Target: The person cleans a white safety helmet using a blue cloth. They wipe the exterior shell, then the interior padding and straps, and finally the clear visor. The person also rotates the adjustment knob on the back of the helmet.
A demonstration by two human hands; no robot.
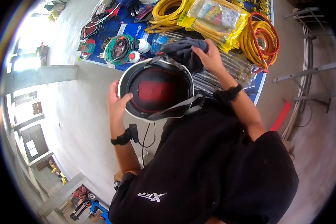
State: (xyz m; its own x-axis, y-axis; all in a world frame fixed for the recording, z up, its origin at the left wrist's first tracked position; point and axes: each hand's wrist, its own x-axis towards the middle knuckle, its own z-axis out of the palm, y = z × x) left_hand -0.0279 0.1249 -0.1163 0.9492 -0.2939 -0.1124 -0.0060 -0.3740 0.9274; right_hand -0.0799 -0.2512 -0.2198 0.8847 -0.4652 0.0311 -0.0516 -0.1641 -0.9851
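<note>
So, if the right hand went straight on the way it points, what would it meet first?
The dark cloth against the right hand comes first; past it, perhaps the coiled yellow hose, though depth is hard to judge.

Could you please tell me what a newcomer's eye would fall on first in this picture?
Probably the white-rimmed helmet near the centre, its red-and-black inside facing the camera, held at its left rim by the left hand. Just beyond its upper right side, the right hand holds a dark grey cloth. Bright yellow coiled hoses stand out along the top.
</note>
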